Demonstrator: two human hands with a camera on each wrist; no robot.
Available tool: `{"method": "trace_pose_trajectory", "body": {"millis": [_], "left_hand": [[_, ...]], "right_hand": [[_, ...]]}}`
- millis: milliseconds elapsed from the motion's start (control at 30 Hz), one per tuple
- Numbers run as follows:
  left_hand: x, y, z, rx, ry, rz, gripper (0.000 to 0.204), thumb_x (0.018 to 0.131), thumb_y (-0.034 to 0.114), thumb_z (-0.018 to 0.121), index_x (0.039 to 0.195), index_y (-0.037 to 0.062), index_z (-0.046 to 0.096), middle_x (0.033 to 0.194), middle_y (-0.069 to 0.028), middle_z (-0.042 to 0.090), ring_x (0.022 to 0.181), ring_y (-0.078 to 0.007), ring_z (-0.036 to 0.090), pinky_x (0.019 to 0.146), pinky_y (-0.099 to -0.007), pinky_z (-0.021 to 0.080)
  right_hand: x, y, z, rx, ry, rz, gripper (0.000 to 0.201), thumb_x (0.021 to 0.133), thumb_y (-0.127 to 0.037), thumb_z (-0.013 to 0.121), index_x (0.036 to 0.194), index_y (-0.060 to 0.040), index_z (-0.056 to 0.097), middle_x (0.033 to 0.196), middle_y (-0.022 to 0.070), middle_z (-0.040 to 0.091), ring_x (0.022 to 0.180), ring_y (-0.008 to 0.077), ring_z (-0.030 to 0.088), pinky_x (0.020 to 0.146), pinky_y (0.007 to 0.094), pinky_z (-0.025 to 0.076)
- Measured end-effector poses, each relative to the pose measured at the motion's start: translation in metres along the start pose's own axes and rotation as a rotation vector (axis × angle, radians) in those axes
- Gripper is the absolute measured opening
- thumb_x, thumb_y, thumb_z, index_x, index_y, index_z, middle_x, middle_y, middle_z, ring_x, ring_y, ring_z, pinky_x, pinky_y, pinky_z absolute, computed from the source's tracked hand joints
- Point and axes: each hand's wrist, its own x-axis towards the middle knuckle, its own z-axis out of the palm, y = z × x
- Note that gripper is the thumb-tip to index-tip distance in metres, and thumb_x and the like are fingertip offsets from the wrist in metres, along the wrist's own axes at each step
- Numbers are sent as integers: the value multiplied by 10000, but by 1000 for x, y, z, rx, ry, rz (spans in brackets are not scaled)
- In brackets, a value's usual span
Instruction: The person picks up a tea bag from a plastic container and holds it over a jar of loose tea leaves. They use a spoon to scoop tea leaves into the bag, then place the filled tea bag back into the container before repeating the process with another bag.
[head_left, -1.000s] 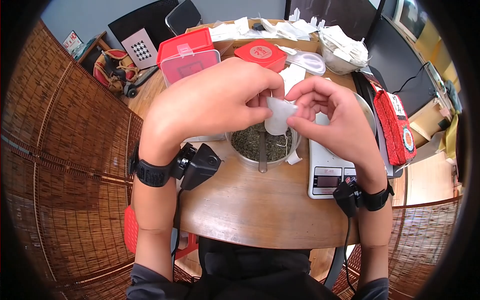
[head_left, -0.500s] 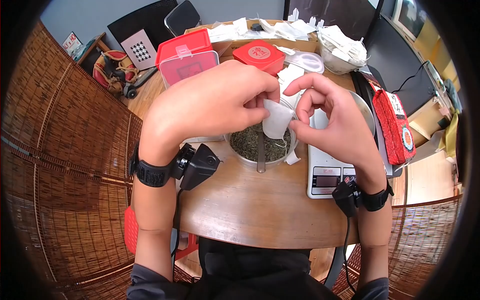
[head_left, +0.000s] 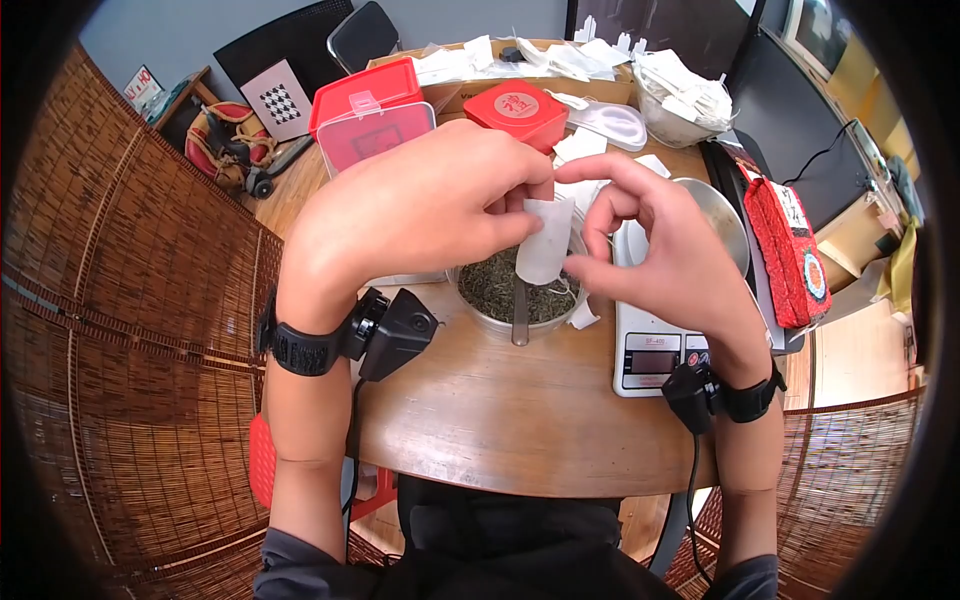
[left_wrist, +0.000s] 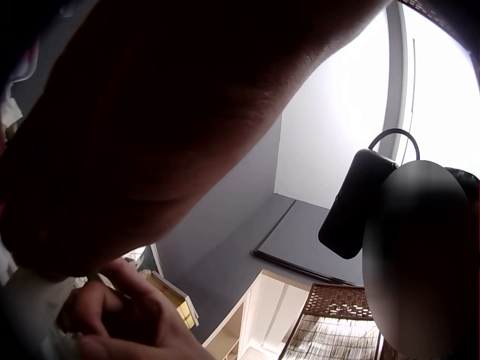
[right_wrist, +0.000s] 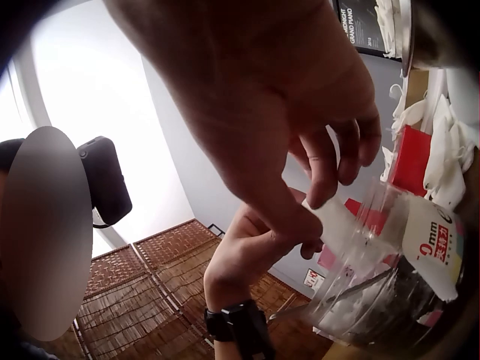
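Note:
My left hand [head_left: 430, 200] pinches a small white pouch, like an unfilled tea bag [head_left: 543, 245], between thumb and fingers. The pouch hangs above a clear plastic tub [right_wrist: 390, 292] of dark green dried leaves [head_left: 487, 290]. A metal spoon [head_left: 520, 312] stands in the leaves, its handle leaning over the near rim. Just to the right of the pouch is my right hand [head_left: 670, 245], its fingers loosely bent and spread from the thumb. Its thumb tip is right at the pouch's edge. In the left wrist view, my forearm and hand cover most of the work.
A white digital scale [head_left: 637, 345] bearing a metal bowl [head_left: 722, 225] is on the right, with a red packet [head_left: 795, 260] beyond it. Red boxes [head_left: 515, 112] stand behind the tub. A bowl of white pouches [head_left: 685, 95] sits at the back right.
The right hand's fingers have come off the pouch and spread from the thumb. The pouch, still in the left hand, has shifted slightly left and turned narrower to view.

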Motion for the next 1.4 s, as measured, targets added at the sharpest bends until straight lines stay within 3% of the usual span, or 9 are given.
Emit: {"method": "trace_pose_trajectory", "body": {"millis": [133, 500, 800, 933, 1033, 1100, 1233, 1300, 1400], "left_hand": [[0, 3, -2, 12, -27, -53, 177, 921, 114, 695, 1020, -32, 680, 816, -176, 694, 720, -284, 682, 657, -360, 525], [-3, -3, 4, 4, 13, 4, 162, 913, 82, 682, 1016, -42, 701, 805, -168, 719, 738, -265, 719, 697, -347, 566], [0, 10, -4, -35, -16, -59, 144, 932, 115, 712, 918, -28, 706, 706, -123, 699, 655, -194, 717, 605, -304, 542], [0, 6, 0, -62, 0, -50, 139, 945, 116, 701, 914, -19, 707, 688, -112, 687, 624, -176, 701, 579, -300, 529], [1, 4, 1, 10, 11, -22, 144, 942, 122, 703, 924, -21, 704, 690, -116, 685, 632, -192, 702, 595, -308, 534], [1, 5, -1, 44, -22, -28, 143, 943, 118, 688, 935, -24, 696, 698, -123, 687, 636, -214, 698, 608, -320, 533], [1, 4, 0, 74, -32, -28, 137, 945, 111, 667, 941, -24, 689, 705, -129, 689, 635, -234, 691, 612, -333, 526], [0, 3, 1, 22, -21, -41, 127, 948, 103, 650, 936, -18, 687, 701, -124, 688, 626, -233, 685, 605, -334, 516], [0, 3, 0, 20, -29, -38, 136, 955, 111, 652, 922, -18, 681, 695, -117, 686, 628, -230, 688, 609, -334, 518]], "right_hand": [[0, -1, 4, -3, 16, 41, 643, 750, 37, 719, 1372, -54, 585, 742, -60, 565, 737, 40, 560, 900, 262, 451], [3, 10, 9, -97, 101, -187, 565, 756, -13, 727, 1303, -53, 593, 764, 6, 617, 751, 112, 596, 802, 283, 503], [2, 7, 6, 10, 40, -52, 446, 796, -24, 758, 1220, -28, 622, 753, 7, 613, 722, 97, 582, 744, 273, 508], [0, -2, 7, -8, 0, 29, 474, 797, -23, 753, 1250, -29, 614, 749, 4, 610, 729, 96, 591, 758, 283, 514], [0, 1, 12, -106, 131, -186, 612, 770, 10, 752, 1358, -37, 594, 735, -35, 596, 702, 49, 567, 824, 263, 479], [-1, 0, 5, -17, -8, -30, 677, 742, -4, 742, 1397, -53, 575, 790, -20, 633, 770, 71, 604, 895, 284, 471], [-1, -2, 6, -32, -22, 26, 688, 742, -1, 732, 1409, -60, 570, 862, -12, 662, 849, 83, 622, 912, 285, 467], [0, 1, 14, -38, 99, -150, 663, 750, -7, 745, 1391, -63, 585, 882, -13, 649, 878, 82, 607, 874, 271, 468], [1, 5, 10, -86, 91, -114, 616, 766, 9, 737, 1364, -60, 607, 856, -21, 622, 868, 73, 600, 847, 261, 465]]}}
